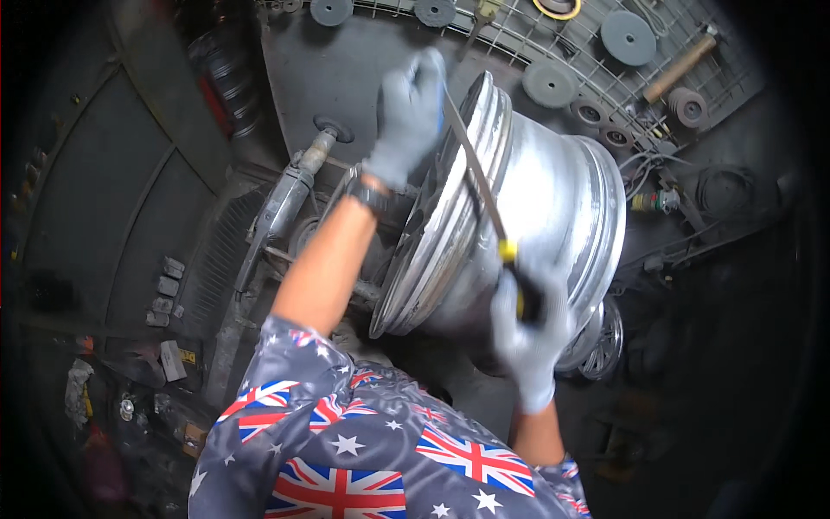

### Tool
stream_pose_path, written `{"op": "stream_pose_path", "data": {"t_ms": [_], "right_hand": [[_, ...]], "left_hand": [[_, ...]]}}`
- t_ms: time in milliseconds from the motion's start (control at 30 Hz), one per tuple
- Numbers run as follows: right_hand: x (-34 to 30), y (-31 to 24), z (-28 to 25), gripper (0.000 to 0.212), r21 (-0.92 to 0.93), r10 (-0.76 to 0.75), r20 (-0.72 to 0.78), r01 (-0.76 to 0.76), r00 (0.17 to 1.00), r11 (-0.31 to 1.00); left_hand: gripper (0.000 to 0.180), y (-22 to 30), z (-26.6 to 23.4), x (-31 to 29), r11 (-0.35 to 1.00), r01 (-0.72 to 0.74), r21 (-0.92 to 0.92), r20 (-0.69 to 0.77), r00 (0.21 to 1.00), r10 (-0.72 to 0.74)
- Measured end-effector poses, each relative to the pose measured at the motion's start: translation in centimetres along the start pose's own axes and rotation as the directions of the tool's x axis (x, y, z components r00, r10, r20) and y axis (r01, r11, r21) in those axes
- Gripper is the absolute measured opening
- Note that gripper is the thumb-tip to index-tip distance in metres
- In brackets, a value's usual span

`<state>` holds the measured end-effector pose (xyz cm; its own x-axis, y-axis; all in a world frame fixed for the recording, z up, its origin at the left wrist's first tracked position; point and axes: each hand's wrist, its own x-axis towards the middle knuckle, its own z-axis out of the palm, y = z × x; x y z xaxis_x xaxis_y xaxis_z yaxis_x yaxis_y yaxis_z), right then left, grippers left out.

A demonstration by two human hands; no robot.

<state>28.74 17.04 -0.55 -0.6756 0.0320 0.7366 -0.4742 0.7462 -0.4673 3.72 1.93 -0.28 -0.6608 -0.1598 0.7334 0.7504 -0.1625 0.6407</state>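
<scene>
A large bare-metal wheel rim [553, 186] sits tilted in front of me, its ribbed edge turned to the left. Across that edge lies a long flat file [477, 169] with a yellow and black handle. My right hand [534, 333], in a grey glove and slightly blurred, is wrapped round the handle. At the file's far end my left hand [406, 117], also gloved, is closed on the blade, where a bit of blue shows beside the fingers. The wheel's front face is mostly turned from view.
A long grinder [284, 201] with a round disc stands left of the wheel. Behind, a wire grid [596, 65] carries grinding discs [628, 38] and a wooden-handled hammer [681, 67]. Another wheel [603, 346] lies low at the right. Small blocks [164, 294] rest at the left.
</scene>
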Motion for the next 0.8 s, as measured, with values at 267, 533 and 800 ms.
{"op": "stream_pose_path", "data": {"t_ms": [267, 533, 800], "right_hand": [[0.4, 0.7, -0.2, 0.024, -0.033, 0.094, 0.014, -0.094, 0.995, 0.995], [-2.3, -0.7, -1.7, 0.033, -0.020, 0.031, 0.046, -0.031, 0.998, 0.999], [3.8, 0.5, 0.6, 0.022, 0.016, 0.099, 0.052, -0.100, 0.994, 0.995]], "left_hand": [[0.046, 0.1, 0.6, 0.3, 0.999, 0.024, -0.021, -0.024, 0.999, -0.024], [0.044, 2.4, 0.9, -2.5, 0.994, 0.107, -0.025, -0.029, 0.994, -0.107], [0.047, -1.1, -0.1, 2.4, 0.997, 0.069, 0.021, -0.082, 0.994, -0.068]]}}
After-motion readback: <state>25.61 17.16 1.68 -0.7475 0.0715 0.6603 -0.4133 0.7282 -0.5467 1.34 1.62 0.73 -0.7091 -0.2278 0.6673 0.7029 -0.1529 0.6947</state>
